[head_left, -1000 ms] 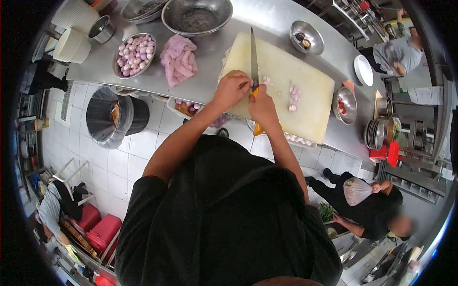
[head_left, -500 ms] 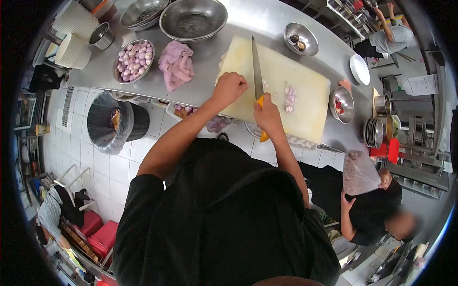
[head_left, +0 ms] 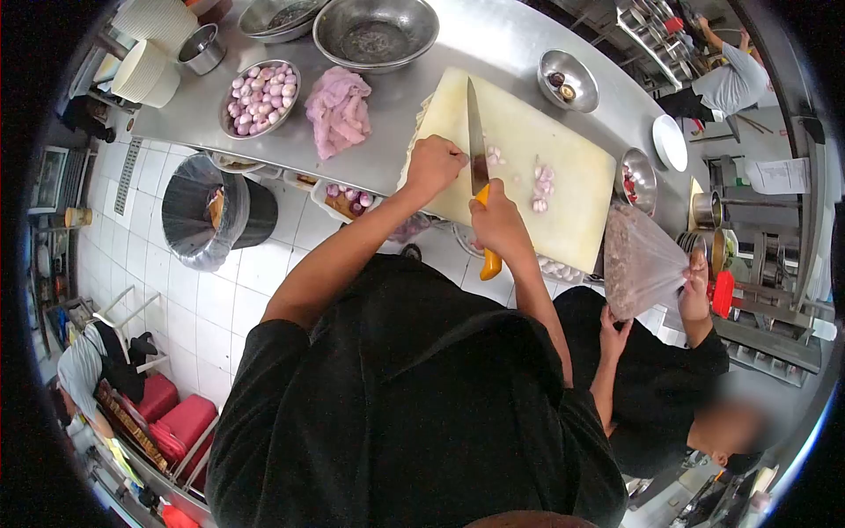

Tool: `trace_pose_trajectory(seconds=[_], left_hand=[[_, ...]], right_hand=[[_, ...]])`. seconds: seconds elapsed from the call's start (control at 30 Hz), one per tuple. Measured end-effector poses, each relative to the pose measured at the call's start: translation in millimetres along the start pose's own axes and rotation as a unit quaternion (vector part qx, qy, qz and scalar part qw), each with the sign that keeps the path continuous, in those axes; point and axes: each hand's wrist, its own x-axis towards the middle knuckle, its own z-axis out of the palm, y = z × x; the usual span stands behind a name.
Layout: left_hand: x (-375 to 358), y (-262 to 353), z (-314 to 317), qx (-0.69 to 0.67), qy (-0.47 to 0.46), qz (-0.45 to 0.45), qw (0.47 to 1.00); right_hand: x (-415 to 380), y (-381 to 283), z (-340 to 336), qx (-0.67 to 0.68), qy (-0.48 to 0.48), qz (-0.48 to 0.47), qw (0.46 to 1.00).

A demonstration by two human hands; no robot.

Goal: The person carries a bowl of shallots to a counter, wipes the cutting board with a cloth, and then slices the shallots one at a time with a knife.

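A bowl of peeled shallots (head_left: pixel 260 97) sits near the desk's (head_left: pixel 519 35) left end, a pink cloth (head_left: pixel 339 110) beside it; the left hand (head_left: pixel 434 165), fingers curled, pins a shallot on the cutting board's (head_left: pixel 563 207) near edge; the right hand (head_left: pixel 497 220) grips the yellow-handled knife (head_left: pixel 477 141), blade down against it; cut pieces (head_left: pixel 541 185) lie mid-board.

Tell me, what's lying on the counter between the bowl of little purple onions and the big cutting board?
In the head view, a crumpled pink cloth lies on the steel counter between the bowl of shallots and the cutting board.
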Motion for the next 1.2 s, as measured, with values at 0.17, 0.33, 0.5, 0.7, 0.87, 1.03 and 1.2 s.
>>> trace_pose_trajectory(seconds=[0.17, 0.33, 0.5, 0.7, 0.87, 1.03, 1.2], left_hand=[[1.7, -8.3, 4.2, -0.022, 0.011, 0.012, 1.000], [0.8, -9.6, 2.8, -0.022, 0.002, 0.017, 1.000], [2.1, -12.0, 3.6, -0.020, 0.015, 0.035, 0.999], [1.7, -13.3, 5.3, -0.017, 0.023, 0.042, 0.999], [2.9, -11.2, 3.1, -0.024, 0.008, 0.023, 0.999], [2.8, -14.9, 5.3, -0.018, 0.025, 0.041, 0.999], [6.1, -16.6, 4.9, -0.015, 0.005, 0.024, 1.000]], right_hand=[[22.3, 12.3, 17.8, -0.008, 0.039, -0.056, 0.998], [33.6, 15.0, 15.2, -0.032, 0.045, -0.055, 0.997], [22.6, -0.2, 13.0, -0.031, 0.023, -0.015, 0.999], [41.4, 17.3, 19.4, -0.024, 0.045, -0.054, 0.997], [10.9, -13.9, -2.8, -0.004, 0.002, -0.003, 1.000], [68.6, 39.4, 44.8, -0.131, 0.127, -0.108, 0.977], [37.7, 5.8, 6.7, -0.016, 0.039, -0.047, 0.998]])
